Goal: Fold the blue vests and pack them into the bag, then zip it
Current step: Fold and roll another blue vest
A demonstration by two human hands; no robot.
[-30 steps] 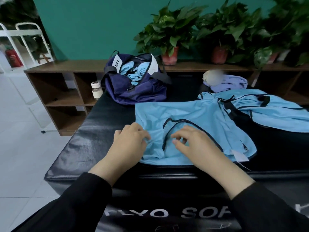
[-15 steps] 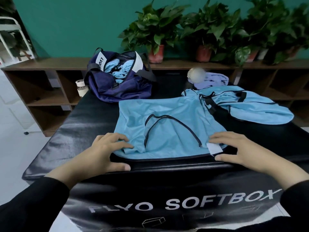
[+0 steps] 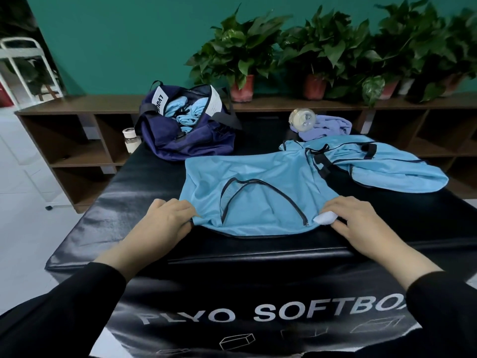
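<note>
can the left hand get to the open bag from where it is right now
Probably yes: the navy bag sits open beyond the left hand, with bare black mat between them. But that hand is busy pinching the vest corner.

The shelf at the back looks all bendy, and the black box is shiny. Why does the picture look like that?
In the head view, the wide-angle lens bows the wooden shelf toward the edges. Also in the head view, the glossy black soft box reflects pale room light on its left side, while the vest the hands pinch looks sharp.
</note>
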